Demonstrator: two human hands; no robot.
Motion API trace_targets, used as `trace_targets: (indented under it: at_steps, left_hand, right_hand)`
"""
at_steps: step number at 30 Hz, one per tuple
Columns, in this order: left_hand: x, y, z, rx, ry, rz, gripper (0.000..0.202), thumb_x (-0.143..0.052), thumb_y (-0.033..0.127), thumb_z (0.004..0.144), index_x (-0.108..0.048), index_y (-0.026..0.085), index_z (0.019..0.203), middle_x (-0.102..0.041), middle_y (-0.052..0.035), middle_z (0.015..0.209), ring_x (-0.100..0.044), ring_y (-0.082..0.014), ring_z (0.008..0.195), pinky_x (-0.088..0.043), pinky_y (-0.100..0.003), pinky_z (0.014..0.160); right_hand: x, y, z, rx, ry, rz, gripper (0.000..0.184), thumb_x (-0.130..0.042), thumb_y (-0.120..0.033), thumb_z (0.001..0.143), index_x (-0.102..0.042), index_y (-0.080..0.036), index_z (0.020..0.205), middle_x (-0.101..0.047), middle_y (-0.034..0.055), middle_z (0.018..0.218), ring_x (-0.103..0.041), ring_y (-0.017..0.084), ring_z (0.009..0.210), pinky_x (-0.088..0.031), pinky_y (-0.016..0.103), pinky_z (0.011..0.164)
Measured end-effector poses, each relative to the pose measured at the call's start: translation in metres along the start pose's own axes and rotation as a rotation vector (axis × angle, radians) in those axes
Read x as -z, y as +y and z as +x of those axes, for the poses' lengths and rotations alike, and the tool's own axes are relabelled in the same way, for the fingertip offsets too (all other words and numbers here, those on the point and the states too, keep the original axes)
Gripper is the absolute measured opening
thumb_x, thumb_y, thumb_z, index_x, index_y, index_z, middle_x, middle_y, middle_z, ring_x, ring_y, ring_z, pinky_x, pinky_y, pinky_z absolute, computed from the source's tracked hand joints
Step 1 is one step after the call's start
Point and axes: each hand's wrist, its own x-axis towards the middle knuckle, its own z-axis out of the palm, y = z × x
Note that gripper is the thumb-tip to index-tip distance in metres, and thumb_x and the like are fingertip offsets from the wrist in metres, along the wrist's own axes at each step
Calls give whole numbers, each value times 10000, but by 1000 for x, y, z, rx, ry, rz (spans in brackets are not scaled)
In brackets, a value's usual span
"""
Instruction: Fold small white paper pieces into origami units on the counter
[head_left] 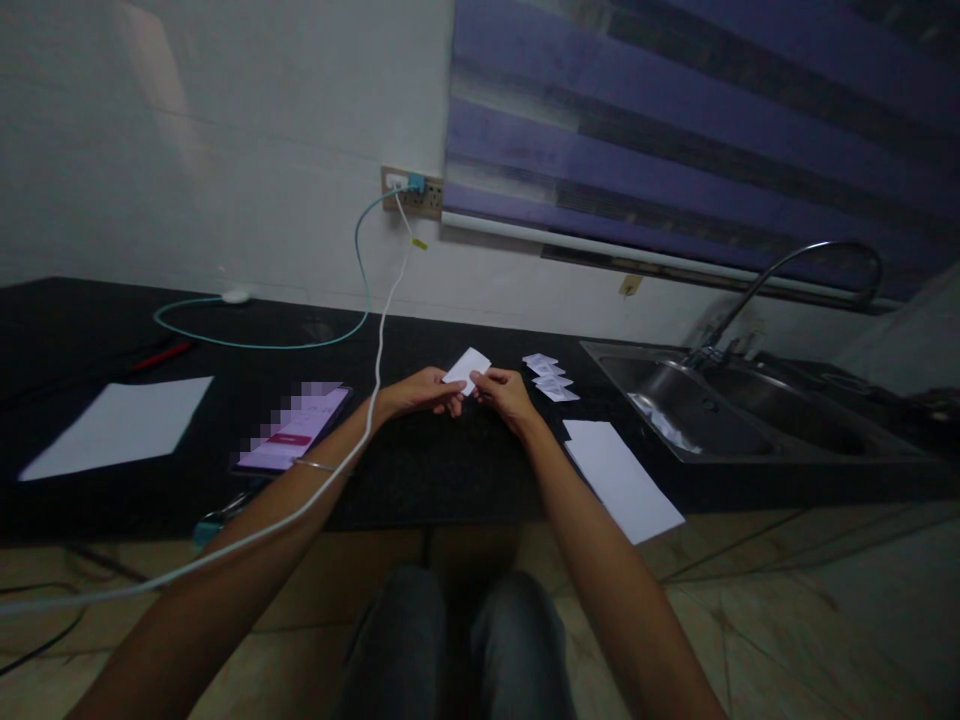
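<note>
Between my two hands, just above the dark countertop (442, 470), is a small folded piece of white paper (466, 368). My left hand (429, 390) pinches its left side with the thumb on top. My right hand (504, 392) grips its lower right corner, thumb and fingers pressed together. Right of my right hand lie several small folded white papers (551, 378), overlapping in a row. Closer to the front edge, blank white sheets (621, 478) stick out slightly over the edge. The folds on the held paper are too small to make out.
A larger white sheet (120, 425) lies at far left, near a phone or tablet (296, 425) with a lit screen. A white cable (381, 340) crosses over my left forearm from the wall outlet (412, 193). At right is a steel double sink (697, 400) with a curved faucet (780, 265).
</note>
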Motion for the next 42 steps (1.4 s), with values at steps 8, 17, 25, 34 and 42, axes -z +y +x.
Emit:
trace_targets:
  at_steps: [8, 17, 25, 34, 42]
  left_hand:
    - [3, -1, 1, -103, -16, 49, 468, -771, 544, 786, -676, 114, 627, -600, -42, 488, -519, -107, 459, -335, -218, 456]
    - [6, -8, 3, -176, 31, 152, 531, -705, 628, 803, -691, 117, 662, -646, -55, 561, -496, -92, 471, -334, -201, 462]
    - [7, -6, 2, -188, 5, 181, 585, -699, 694, 761, -692, 120, 647, -672, -66, 575, -536, -111, 497, -361, -203, 488]
    - [7, -6, 1, -89, -161, 67, 557, -618, 618, 886, -768, 82, 857, -704, -107, 611, -516, -106, 464, -361, -222, 473]
    - [13, -14, 6, -87, -69, 51, 524, -634, 600, 872, -658, 131, 639, -624, -55, 537, -494, -96, 444, -357, -215, 466]
  right_hand:
    - [0, 1, 0, 17, -30, -16, 426, -772, -579, 733, -679, -173, 646, -631, 4, 635, -508, 107, 564, -385, 256, 589]
    - [-1, -6, -6, -17, -181, -52, 403, -772, -563, 747, -735, -162, 722, -655, 21, 692, -524, 109, 605, -370, 248, 595]
    - [2, -1, -2, -1, -183, -95, 310, -751, -470, 744, -727, -162, 714, -640, 6, 655, -499, 107, 580, -337, 245, 570]
    - [6, 2, 3, 25, -83, -16, 219, -635, -325, 723, -575, -195, 557, -519, -25, 533, -440, 108, 509, -302, 253, 513]
    - [8, 1, 2, 22, -97, 79, 252, -713, -376, 715, -584, -197, 593, -518, -26, 567, -464, 114, 540, -385, 266, 558]
